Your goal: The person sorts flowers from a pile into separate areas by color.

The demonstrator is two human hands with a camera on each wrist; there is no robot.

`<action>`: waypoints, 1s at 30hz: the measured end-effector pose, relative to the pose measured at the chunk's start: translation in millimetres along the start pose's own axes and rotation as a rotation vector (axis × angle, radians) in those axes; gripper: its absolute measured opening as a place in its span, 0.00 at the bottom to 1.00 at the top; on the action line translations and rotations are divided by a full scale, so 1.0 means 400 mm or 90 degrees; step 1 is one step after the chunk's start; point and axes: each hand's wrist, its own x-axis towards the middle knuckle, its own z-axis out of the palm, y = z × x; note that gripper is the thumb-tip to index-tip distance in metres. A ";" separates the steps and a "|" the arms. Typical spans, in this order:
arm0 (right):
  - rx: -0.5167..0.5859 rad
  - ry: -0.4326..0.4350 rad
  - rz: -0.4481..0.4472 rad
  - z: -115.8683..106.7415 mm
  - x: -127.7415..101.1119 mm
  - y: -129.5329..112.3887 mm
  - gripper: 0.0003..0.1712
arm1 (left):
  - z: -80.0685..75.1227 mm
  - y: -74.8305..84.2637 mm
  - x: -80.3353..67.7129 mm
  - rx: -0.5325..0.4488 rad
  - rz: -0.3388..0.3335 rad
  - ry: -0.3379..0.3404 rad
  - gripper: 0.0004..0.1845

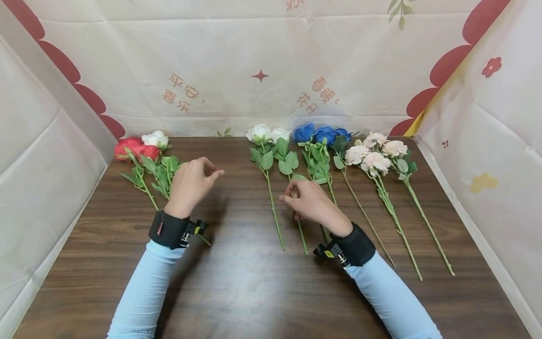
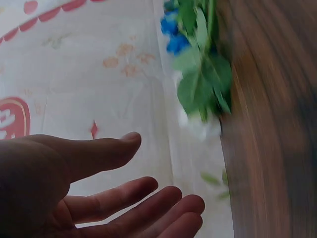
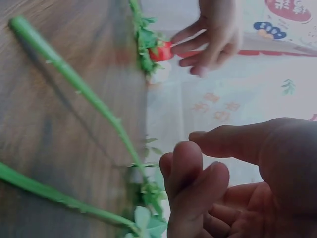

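My left hand point(image 1: 209, 170) hovers over the brown table point(image 1: 254, 292), fingers relaxed and holding nothing; the left wrist view shows the left hand point(image 2: 163, 173) spread with nothing in it. Just left of it lie red roses point(image 1: 135, 149) and a white rose point(image 1: 155, 139). My right hand point(image 1: 288, 195) is low over the stem point(image 1: 303, 240) of one of two white roses point(image 1: 267, 133). In the right wrist view, the right hand point(image 3: 190, 144) has its fingers bent towards the thumb with a gap and no stem between them. Green stems point(image 3: 89, 94) lie on the wood beside it.
Blue roses point(image 1: 322, 134) and pale pink roses point(image 1: 374, 155) lie in a row to the right, stems pointing towards me. Printed cloth walls point(image 1: 262, 75) close in the table at the back and both sides. Bare wood shows along the front edge.
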 end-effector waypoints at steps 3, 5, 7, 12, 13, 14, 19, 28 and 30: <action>-0.012 0.018 -0.017 -0.010 -0.013 -0.015 0.09 | -0.014 -0.038 0.009 0.025 -0.030 0.012 0.18; -0.014 0.023 -0.028 -0.014 -0.021 -0.024 0.10 | -0.025 -0.067 0.015 0.040 -0.057 0.018 0.19; -0.013 0.025 -0.039 -0.017 -0.028 -0.033 0.10 | -0.038 -0.098 0.018 0.052 -0.082 0.017 0.20; -0.010 0.024 -0.060 -0.018 -0.041 -0.045 0.11 | -0.056 -0.168 0.021 0.073 -0.127 -0.010 0.18; -0.009 0.024 -0.062 -0.017 -0.043 -0.046 0.11 | -0.057 -0.179 0.022 0.076 -0.132 -0.018 0.19; -0.008 0.024 -0.064 -0.016 -0.043 -0.046 0.11 | -0.057 -0.189 0.023 0.083 -0.137 -0.025 0.21; -0.003 0.023 -0.068 -0.011 -0.042 -0.045 0.10 | -0.046 -0.225 0.026 0.119 -0.158 -0.037 0.21; -0.003 0.005 -0.070 -0.002 -0.042 -0.043 0.09 | -0.016 -0.267 0.030 0.139 -0.171 -0.042 0.13; -0.006 0.002 -0.073 0.000 -0.040 -0.043 0.10 | -0.016 -0.270 0.031 0.134 -0.167 -0.041 0.09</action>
